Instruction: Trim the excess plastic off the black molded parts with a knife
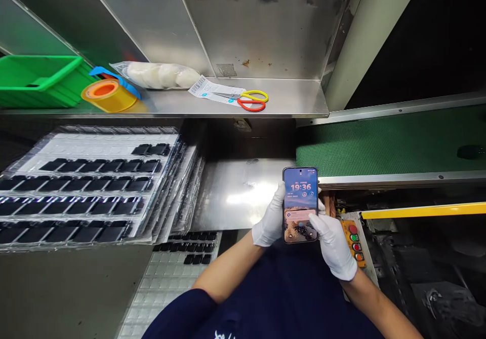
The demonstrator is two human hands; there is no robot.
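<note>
A smartphone stands upright in front of me, its lit lock screen reading 19:36. My left hand, in a white glove, grips its left edge. On the other side my right hand, gloved too, holds the right edge, with the thumb over the lower right of the screen. The fingers behind the phone are mostly hidden. To the left lies a stack of clear plastic trays, the top one holding rows of black flat parts.
Scissors lie on a metal shelf with a label sheet, a bag of white pads, yellow tape and a green bin. A green conveyor belt and a button box are at right. Another tray sits lower left.
</note>
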